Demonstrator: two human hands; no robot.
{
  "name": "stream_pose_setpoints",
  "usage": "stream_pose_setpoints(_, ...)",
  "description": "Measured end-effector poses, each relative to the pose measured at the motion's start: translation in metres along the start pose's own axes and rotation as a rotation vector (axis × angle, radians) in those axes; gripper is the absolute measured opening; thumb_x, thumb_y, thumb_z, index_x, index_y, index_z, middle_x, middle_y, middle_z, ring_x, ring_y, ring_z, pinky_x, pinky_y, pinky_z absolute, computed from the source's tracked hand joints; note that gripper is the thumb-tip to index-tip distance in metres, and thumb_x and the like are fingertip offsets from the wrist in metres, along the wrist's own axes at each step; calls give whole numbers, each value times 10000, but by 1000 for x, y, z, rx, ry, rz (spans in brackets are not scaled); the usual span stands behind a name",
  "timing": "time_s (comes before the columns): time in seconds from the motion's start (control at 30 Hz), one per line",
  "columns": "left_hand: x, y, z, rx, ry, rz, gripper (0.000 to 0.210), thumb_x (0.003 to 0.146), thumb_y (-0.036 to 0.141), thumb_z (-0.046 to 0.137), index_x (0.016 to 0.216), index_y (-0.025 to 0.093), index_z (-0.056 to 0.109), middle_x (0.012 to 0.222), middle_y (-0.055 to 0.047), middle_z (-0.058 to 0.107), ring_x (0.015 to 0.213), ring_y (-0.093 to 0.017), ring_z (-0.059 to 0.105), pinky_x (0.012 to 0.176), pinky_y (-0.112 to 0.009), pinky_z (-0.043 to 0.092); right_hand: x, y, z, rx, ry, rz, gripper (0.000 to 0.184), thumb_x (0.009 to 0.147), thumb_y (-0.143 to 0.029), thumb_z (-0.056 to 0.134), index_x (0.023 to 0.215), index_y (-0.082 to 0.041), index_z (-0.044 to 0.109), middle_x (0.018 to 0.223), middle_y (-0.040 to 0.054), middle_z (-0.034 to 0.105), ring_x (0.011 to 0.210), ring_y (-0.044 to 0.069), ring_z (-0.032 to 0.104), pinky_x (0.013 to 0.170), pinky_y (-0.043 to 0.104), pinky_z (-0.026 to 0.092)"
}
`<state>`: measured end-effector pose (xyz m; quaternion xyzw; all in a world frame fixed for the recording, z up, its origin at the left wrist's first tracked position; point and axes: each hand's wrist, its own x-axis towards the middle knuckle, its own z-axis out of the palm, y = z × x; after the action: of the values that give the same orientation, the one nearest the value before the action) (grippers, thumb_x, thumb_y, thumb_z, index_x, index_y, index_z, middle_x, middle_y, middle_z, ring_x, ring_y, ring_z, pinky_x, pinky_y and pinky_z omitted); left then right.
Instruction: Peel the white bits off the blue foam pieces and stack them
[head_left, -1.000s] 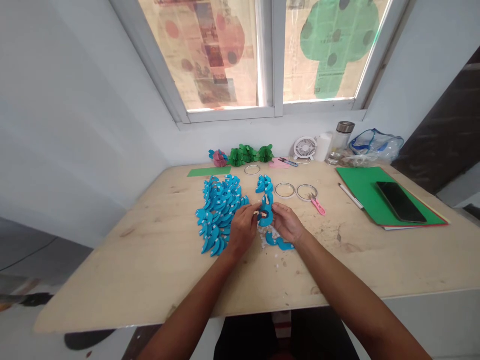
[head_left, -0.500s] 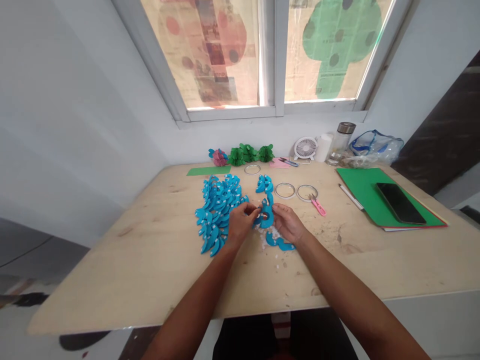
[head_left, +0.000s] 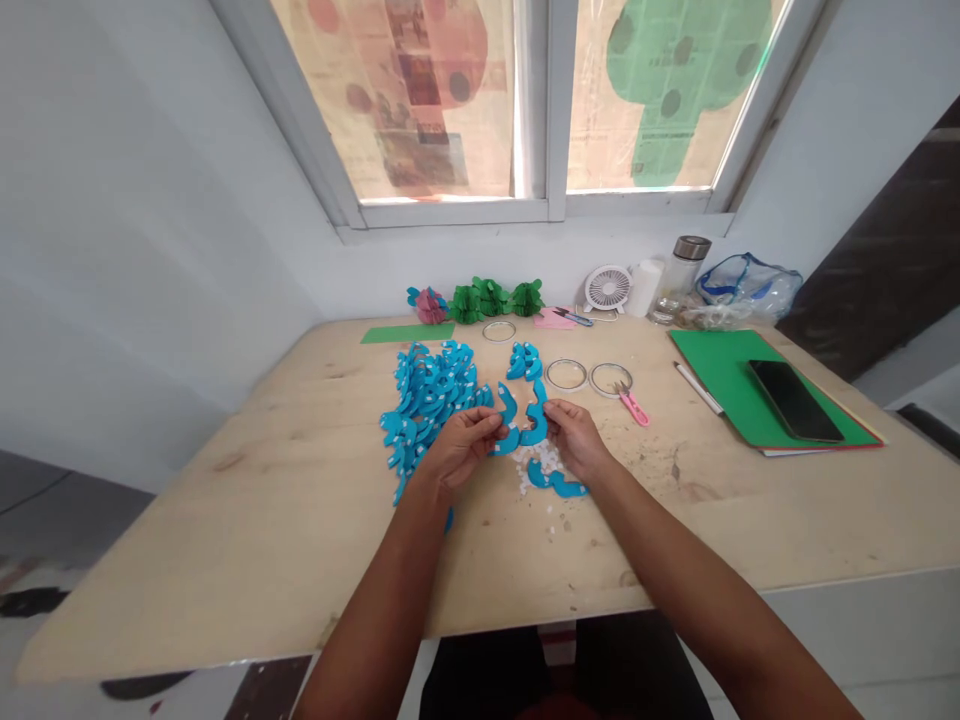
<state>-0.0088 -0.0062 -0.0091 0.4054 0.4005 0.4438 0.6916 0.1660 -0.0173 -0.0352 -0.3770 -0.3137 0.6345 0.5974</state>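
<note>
My left hand [head_left: 466, 442] pinches a curved blue paper piece [head_left: 507, 402] between thumb and fingers. Opposite it, my right hand [head_left: 577, 438] is closed on another wavy blue piece [head_left: 535, 424] with white patches. The two pieces lie close together at the bottom; I cannot tell whether they are joined. Beneath my right hand, more blue pieces [head_left: 553, 481] rest on the table beside small white scraps [head_left: 546, 458]. A large pile of blue pieces [head_left: 424, 395] spreads to the left, partly behind my left hand. Beyond my hands sits a small blue stack [head_left: 524, 361].
Tape rolls [head_left: 566, 375] and pink thread snips [head_left: 634, 405] lie to the right. Farther right, a black phone [head_left: 795, 400] rests on a green sheet [head_left: 709, 375]. Green paper shapes [head_left: 491, 297], a white fan [head_left: 607, 289] and a glass bottle [head_left: 679, 285] stand along the wall.
My left hand has moved a little left, drawing its blue piece away from the one in my right hand. A gap now shows between the pieces. The whole view has shifted slightly.
</note>
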Motion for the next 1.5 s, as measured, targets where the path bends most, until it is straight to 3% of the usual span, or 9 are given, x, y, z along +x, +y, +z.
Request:
stream_pose_setpoints(0.23,-1,-5,15,78,-8,-19,296,496,321,792,643,129,621,561,4,584,500,-83,503,506,-212,390,1,9,-3,-261,39,-95,231,676,-396,651,686,-165,647,530,-26,553,475,96,452,495,227,371)
stream_pose_setpoints(0.57,-5,-2,28,260,146,74,266,478,339,761,539,129,611,472,27,545,458,-71,434,465,-200,318,-4,2,5,-432,-9,-96,251,680,-385,635,757,-150,681,528,-30,543,461,88,424,457,208,324)
stream_pose_setpoints(1.5,2,-14,29,278,267,144,203,529,285,709,521,140,567,468,33,542,416,-63,417,417,-187,315,-1,8,0,-442,-28,-191,223,723,-371,610,775,-170,690,571,-15,578,520,124,493,513,238,388)
